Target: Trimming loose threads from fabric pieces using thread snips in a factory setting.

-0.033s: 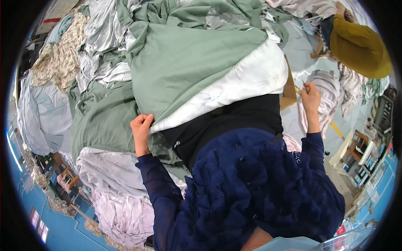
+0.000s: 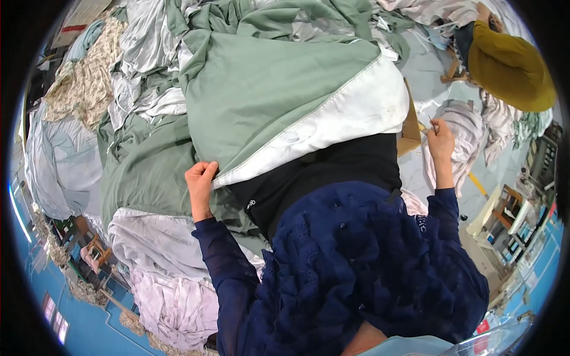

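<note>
A green fabric piece (image 2: 261, 89) with a white underside (image 2: 338, 113) lies across my lap, its white part folded up along a stitched diagonal edge. My left hand (image 2: 200, 180) pinches the near left corner of this fabric between thumb and fingers. Off to the right, apart from the fabric, my right hand (image 2: 440, 140) is closed around a small pointed metal tool (image 2: 432, 120). Only its thin tip shows beyond the fingers; the rest is hidden. Below the white part, black cloth (image 2: 320, 163) covers my lap.
Heaped green fabric (image 2: 148, 154) lies to the left, with pale grey cloth (image 2: 154, 240) and pinkish cloth (image 2: 172, 302) nearer. A cardboard box (image 2: 409, 121) stands beside my right hand, near striped pale cloth (image 2: 463, 133). At the far right, a person in a mustard top (image 2: 510, 68) works.
</note>
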Motion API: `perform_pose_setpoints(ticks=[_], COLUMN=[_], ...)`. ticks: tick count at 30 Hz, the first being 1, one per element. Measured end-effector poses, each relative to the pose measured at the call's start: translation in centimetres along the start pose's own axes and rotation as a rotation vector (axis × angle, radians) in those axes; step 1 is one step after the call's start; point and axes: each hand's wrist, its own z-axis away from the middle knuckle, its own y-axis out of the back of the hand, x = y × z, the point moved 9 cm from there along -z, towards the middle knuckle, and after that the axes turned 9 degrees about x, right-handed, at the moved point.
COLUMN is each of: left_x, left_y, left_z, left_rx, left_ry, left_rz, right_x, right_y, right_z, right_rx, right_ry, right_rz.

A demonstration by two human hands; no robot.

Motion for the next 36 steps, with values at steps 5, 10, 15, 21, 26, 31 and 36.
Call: perform_pose_setpoints(ticks=[5, 10, 15, 21, 26, 31, 36], left_x=[0.9, -0.1, 0.9, 0.2, 0.0, -0.1, 0.2], left_y=[-0.5, -0.3, -0.9, -0.2, -0.4, -0.3, -0.6], left_z=[0.0, -0.1, 0.2, 0.5, 0.1, 0.2, 0.2], left_rx=[0.008, 0.021, -0.002, 0.039, 0.031, 0.036, 0.039], left_ry=[-0.007, -0.005, -0.036, -0.051, -0.05, -0.01, -0.011], left_rz=[-0.025, -0.001, -0.03, -0.011, -0.015, 0.024, 0.034], right_x=[-5.7, -22.4, -27.5, -29.0, -28.8, -28.2, -23.5], right_y=[0.9, -1.5, -6.1, -7.8, -8.6, -7.1, -3.2], right_z=[0.9, 2.8, 3.2, 3.6, 4.0, 3.3, 1.6], right_rx=[0.086, -0.148, -0.264, -0.239, -0.243, -0.221, -0.18], right_ry=[0.014, 0.294, 0.442, 0.501, 0.528, 0.482, 0.255], right_rz=[-0.279, -0.672, -0.446, -0.405, -0.347, -0.479, -0.565])
